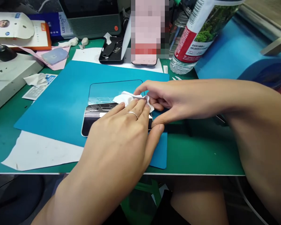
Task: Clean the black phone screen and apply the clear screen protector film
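Observation:
A phone-shaped glass panel (pixel 93 92) with a thin dark border lies on the blue mat (pixel 51 100). Its upper part looks clear, while the lower part shows dark, striped reflections. My left hand (pixel 119 137), with a ring on one finger, presses a crumpled white wipe (pixel 126 97) onto the panel with its fingers together. At the panel's right edge is my right hand (pixel 166 100), its index finger bent at the top corner and its thumb lower down. The other right fingers curl beside the wipe. Both hands partly cover the panel's right half.
Behind the mat stand a plastic bottle (pixel 186 43), a black case (pixel 111 50) and a dark-screened device (pixel 91 18). A white box (pixel 11 78) and a crumpled tissue (pixel 36 80) lie left. White paper (pixel 44 153) sticks out under the mat near the table's front edge (pixel 201 174).

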Demonstrator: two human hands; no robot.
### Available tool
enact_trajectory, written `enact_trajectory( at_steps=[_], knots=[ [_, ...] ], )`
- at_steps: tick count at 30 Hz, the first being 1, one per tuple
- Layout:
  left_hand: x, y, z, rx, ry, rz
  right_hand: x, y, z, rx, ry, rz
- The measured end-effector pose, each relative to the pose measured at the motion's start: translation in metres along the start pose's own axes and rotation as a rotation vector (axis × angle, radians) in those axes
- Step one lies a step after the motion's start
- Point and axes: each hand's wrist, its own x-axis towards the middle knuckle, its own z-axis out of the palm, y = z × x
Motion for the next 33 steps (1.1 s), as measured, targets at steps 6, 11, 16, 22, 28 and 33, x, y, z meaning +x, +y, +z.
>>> enact_trajectory(
  at_steps=[6,11,16,22,28,33],
  knots=[
    [-0.012,-0.032,-0.005,0.019,0.003,-0.072,0.000,0.001,-0.001,-0.017,0.020,0.090],
    [-0.036,-0.061,-0.009,0.029,0.017,-0.132,0.001,0.003,-0.002,-0.032,0.027,0.151],
    [-0.063,-0.082,-0.008,0.019,0.032,-0.070,0.001,0.004,-0.003,-0.033,0.025,0.193],
    [-0.092,-0.086,-0.005,0.007,0.028,0.054,0.003,0.015,-0.002,0.020,0.043,0.210],
    [-0.104,-0.070,-0.002,0.013,0.060,-0.013,0.002,0.013,-0.002,0.026,0.074,0.216],
    [-0.093,-0.051,-0.001,0.057,0.123,0.074,0.004,-0.004,0.000,0.049,0.097,0.252]
  ],
)
